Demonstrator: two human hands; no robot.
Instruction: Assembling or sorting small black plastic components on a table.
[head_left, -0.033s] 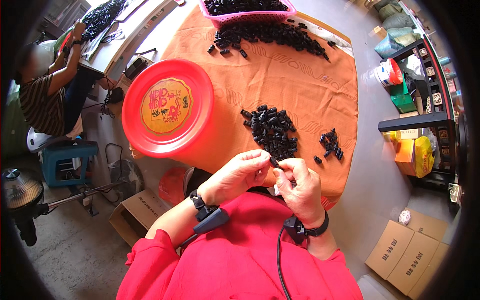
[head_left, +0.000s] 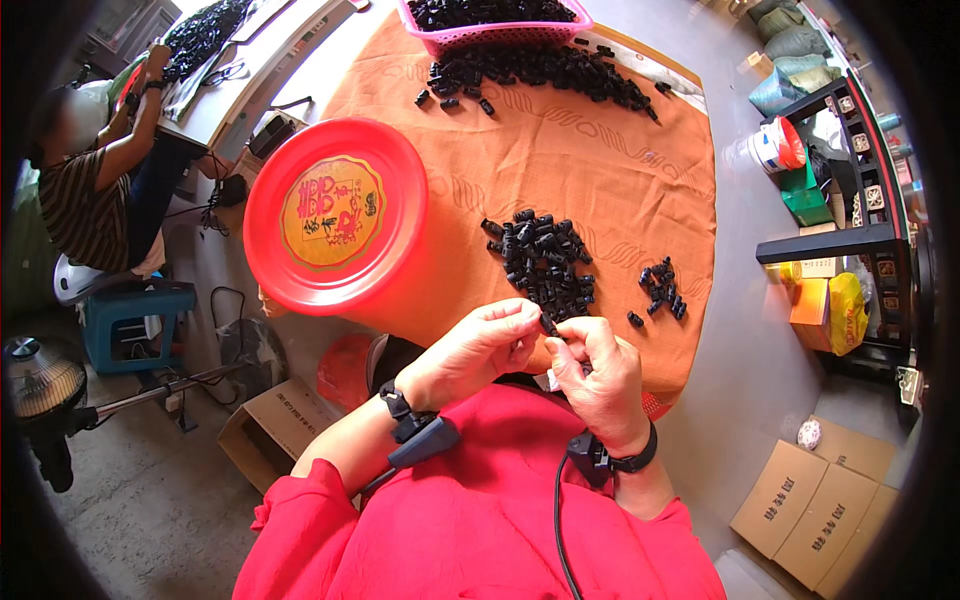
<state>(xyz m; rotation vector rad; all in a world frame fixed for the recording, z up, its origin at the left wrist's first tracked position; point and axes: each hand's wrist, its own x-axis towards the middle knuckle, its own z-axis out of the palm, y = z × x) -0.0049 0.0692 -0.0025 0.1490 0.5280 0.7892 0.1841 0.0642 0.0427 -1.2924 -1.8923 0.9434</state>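
Both your hands are together at the tabletop's near edge, left hand (head_left: 495, 335) and right hand (head_left: 603, 380) pinching one small black part (head_left: 548, 325) between the fingertips. It's right in front of the loose pile (head_left: 548, 265), with a smaller cluster (head_left: 660, 285) off toward the right edge. Looks like moulded plastic, so you'd expect it light and stiff, unlikely to break, perhaps a touch slick and easy to drop. Take it by the ends, thumb against forefinger; your fingers hide most of it, so finer detail can't be told.

On to the lettering! None can be made out on the part. At the tabletop's left edge, the red round tray (head_left: 410, 185) carries a gold medallion (head_left: 333, 213) with red and dark characters. Beyond the right edge, dark print marks the flattened cartons (head_left: 800, 520), and red lettering runs down the yellow bag (head_left: 848, 312).
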